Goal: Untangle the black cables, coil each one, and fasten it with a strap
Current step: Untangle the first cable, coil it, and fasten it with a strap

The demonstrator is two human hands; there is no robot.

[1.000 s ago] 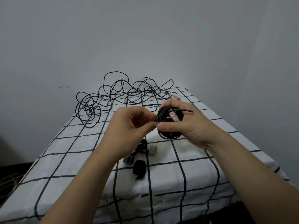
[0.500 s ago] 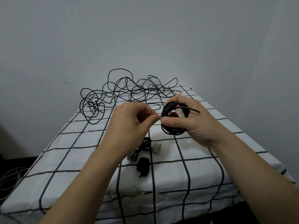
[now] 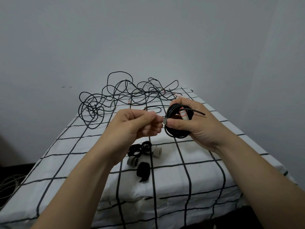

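Note:
My right hand (image 3: 194,124) grips a small coil of black cable (image 3: 176,132) above the table, thumb pressed on its left side; a white, red-marked cable end (image 3: 183,114) sticks out of the coil. My left hand (image 3: 137,125) pinches the end of a grey strap (image 3: 165,121) that lies around the coil by my right thumb. A tangle of black cables (image 3: 118,96) lies at the far end of the table. Several rolled black and grey straps (image 3: 142,152) lie on the cloth below my hands.
The table carries a white cloth with a black grid (image 3: 198,176) and stands against a grey wall. Pale cables (image 3: 8,184) lie on the floor at the lower left.
Both hands have kept their hold on coil and strap. They sit slightly higher and closer in view as the camera shifted; the left fingers drew the strap a little.

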